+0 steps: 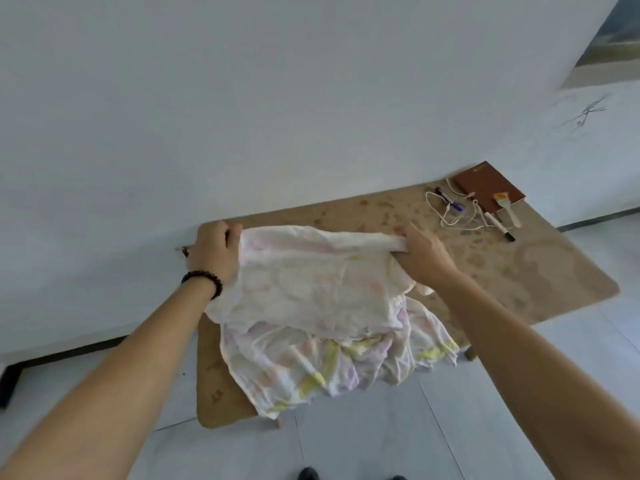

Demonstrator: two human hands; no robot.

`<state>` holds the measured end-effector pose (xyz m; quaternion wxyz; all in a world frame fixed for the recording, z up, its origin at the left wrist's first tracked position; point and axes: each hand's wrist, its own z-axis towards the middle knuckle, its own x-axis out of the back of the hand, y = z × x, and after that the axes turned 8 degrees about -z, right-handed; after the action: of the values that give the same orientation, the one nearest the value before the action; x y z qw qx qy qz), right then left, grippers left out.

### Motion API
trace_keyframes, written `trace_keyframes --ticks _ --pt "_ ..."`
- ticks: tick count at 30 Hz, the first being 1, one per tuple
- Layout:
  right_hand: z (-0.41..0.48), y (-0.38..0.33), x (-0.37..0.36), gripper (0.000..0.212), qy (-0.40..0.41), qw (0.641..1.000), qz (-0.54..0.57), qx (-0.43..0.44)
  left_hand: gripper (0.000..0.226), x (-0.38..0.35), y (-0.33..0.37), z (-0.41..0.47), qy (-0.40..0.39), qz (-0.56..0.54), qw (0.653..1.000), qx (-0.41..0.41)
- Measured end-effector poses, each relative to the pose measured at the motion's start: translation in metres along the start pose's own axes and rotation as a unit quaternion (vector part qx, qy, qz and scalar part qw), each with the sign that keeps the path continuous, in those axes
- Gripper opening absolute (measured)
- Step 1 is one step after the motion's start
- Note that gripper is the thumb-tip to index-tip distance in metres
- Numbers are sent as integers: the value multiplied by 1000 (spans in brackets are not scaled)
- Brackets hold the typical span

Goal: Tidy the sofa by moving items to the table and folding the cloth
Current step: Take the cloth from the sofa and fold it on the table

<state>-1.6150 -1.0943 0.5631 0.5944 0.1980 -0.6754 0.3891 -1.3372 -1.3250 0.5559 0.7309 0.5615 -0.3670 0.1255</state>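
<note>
My left hand (214, 252), a dark bead bracelet (204, 280) at its wrist, has its fingers curled tight round one far corner of the thin, crumpled white cloth with faded pink and yellow print (311, 299). It lies on the speckled brown table (519, 271), its near part spilling over the front edge (limp, light stuff, I'd judge; best held by corners). My right hand (420, 252) pinches the other corner. Farther right lie a white cord (446, 220), pens and a reddish-brown notebook (485, 188).

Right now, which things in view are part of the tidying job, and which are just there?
In the job: pale patterned cloth, gripped by left hand and right hand; brown speckled table; brown notebook, white cable, black-tipped marker, small brush.

Just there: dark beaded bracelet, framed picture.
</note>
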Motion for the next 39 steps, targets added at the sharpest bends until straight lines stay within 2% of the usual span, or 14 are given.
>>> trace_keyframes --ticks 2,5,9,13,16,18,20,22,26,30,32,34,36,39 --pt "-8 22 -57 48 -105 994 -15 -24 26 -47 -30 -25 -81 30 995 52" --pt "-21 60 -123 80 -234 970 -28 -63 40 -106 -56 -65 -214 97 971 50" --pt "-32 109 -170 101 -271 957 -21 -100 51 -169 -50 -97 -316 126 940 24" --pt "-38 138 -178 91 -284 944 17 -170 39 -232 -21 -105 -361 135 923 1" --pt "-42 148 -181 88 -271 937 -5 -219 50 -276 -10 -108 -342 202 916 -55" --pt "-43 155 -186 62 -275 941 -34 -195 57 -296 -5 -108 -328 247 912 -23" --pt "-41 159 -183 24 -285 943 26 -170 46 -304 2 -105 -317 289 903 9" --pt "-33 157 -170 26 -269 948 70 -152 30 -303 10 -99 -311 310 898 12" --pt "14 142 -115 32 -157 974 108 -127 23 -263 16 -77 -258 164 946 105" --pt "66 115 -32 22 32 976 179 -117 20 -210 16 -50 -241 121 960 73" --pt "71 103 1 15 104 972 189 -90 30 -200 20 -45 -233 89 968 42" --pt "64 102 18 26 154 974 155 -63 45 -204 29 -47 -225 76 971 7" --pt "53 118 17 33 162 979 108 -58 58 -222 40 -53 -226 78 971 -11" --pt "29 157 -4 38 113 987 59 -95 71 -261 53 -64 -268 114 957 -3"
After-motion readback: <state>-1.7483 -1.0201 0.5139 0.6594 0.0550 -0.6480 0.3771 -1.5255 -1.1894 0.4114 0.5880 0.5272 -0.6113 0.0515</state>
